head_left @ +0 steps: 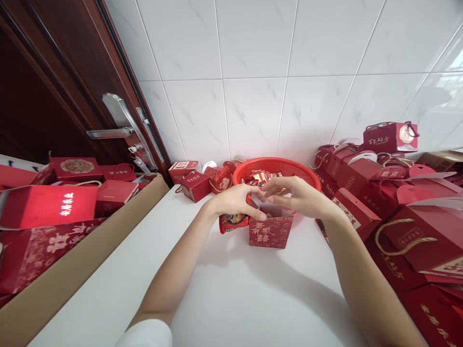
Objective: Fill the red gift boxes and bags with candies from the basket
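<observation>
A small red box [270,233] with pale lettering stands upright on the white table, its top open. My left hand [238,201] is at the box's left rim, with the thumb along its front edge and the fingers curled over the top. Above the right side of the opening, my right hand [296,195] is bent with its fingertips close to those of the left. What the fingers hold, if anything, is hidden. A red snack packet [233,221] lies against the box's left side. Just behind, a red basket [300,169] holds small wrapped items.
Many red gift boxes [361,171] are piled at the right. A cardboard carton [90,253] with more red boxes borders the table's left side. Small boxes [195,185] sit by the tiled wall. A brown door [61,72] is at the upper left.
</observation>
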